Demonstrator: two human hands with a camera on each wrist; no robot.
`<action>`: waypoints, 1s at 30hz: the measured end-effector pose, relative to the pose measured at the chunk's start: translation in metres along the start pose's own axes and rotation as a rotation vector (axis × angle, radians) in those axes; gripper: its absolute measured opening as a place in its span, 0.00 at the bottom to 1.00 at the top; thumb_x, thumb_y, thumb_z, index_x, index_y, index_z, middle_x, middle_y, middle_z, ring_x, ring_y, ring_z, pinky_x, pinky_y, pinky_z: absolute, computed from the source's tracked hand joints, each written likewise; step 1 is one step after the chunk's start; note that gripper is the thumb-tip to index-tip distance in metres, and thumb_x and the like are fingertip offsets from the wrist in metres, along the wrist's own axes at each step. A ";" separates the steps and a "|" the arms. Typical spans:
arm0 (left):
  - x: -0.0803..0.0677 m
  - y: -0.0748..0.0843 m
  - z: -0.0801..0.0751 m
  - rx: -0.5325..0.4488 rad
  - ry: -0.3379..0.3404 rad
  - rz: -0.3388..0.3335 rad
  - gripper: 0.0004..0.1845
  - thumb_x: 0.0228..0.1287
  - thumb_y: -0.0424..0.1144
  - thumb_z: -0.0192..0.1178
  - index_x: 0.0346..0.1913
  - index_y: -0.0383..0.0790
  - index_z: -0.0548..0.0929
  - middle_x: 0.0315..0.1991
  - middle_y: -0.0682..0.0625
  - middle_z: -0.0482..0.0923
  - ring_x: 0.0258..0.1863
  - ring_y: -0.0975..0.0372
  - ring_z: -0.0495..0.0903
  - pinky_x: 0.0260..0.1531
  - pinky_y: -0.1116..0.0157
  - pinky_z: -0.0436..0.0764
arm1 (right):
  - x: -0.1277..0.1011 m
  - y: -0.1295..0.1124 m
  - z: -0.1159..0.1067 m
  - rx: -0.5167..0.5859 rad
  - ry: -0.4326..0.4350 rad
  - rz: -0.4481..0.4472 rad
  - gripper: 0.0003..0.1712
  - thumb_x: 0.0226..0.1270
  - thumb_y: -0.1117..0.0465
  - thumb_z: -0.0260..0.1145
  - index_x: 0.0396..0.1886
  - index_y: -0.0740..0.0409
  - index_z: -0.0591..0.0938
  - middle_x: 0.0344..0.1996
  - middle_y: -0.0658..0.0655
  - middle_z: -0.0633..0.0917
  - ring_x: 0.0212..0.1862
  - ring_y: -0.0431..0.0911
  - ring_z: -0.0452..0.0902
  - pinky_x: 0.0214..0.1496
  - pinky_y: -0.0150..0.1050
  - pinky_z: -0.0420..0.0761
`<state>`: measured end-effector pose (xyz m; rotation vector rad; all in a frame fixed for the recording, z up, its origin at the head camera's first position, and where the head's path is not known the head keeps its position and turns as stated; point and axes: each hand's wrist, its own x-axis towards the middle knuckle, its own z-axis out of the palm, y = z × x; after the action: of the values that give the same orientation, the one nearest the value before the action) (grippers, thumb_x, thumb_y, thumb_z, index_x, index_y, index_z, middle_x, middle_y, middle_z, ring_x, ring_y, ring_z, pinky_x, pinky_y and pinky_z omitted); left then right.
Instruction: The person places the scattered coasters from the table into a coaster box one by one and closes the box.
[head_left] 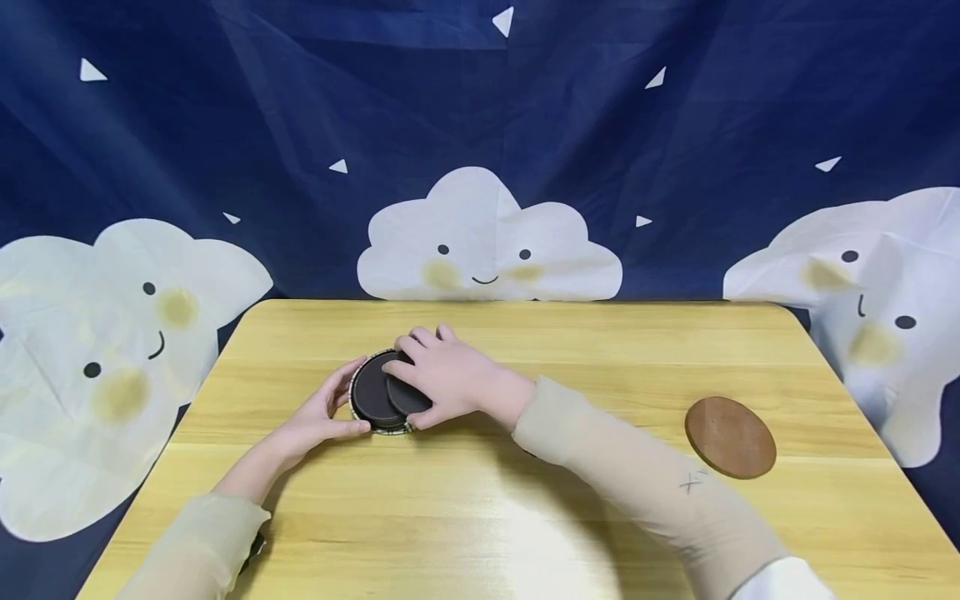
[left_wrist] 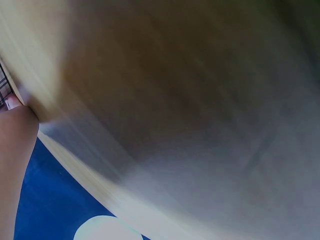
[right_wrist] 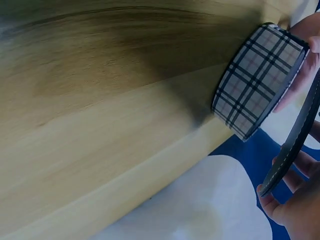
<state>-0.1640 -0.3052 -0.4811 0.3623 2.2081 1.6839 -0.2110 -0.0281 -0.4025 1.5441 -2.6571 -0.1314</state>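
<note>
A short round holder (right_wrist: 260, 80) with plaid sides stands on the table, left of the middle in the head view. Inside it shows a dark round coaster (head_left: 371, 392). My left hand (head_left: 322, 417) grips the holder from the left, thumb at the near side and fingers round the far side. Over the holder's right part, my right hand (head_left: 450, 375) holds a second dark coaster (head_left: 407, 398) by its edge. The right wrist view shows this stitched coaster (right_wrist: 295, 145) tilted and apart from the plaid wall. The left wrist view shows little of the left hand.
A brown round disc (head_left: 730, 437) lies flat on the right side of the wooden table (head_left: 450, 500). Behind the table's far edge hangs a dark blue cloth (head_left: 480, 100) printed with white clouds. My right forearm reaches across the table, left of the disc.
</note>
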 end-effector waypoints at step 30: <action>0.000 0.001 0.000 0.009 -0.002 -0.002 0.55 0.65 0.30 0.73 0.87 0.42 0.49 0.79 0.32 0.57 0.62 0.80 0.72 0.62 0.82 0.65 | 0.041 -0.012 0.011 0.019 -0.084 0.083 0.46 0.65 0.25 0.65 0.78 0.39 0.71 0.67 0.51 0.74 0.69 0.48 0.68 0.65 0.48 0.72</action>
<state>-0.1640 -0.3054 -0.4803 0.3639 2.2146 1.6730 -0.2219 -0.0691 -0.4146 1.4627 -2.7897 -0.1713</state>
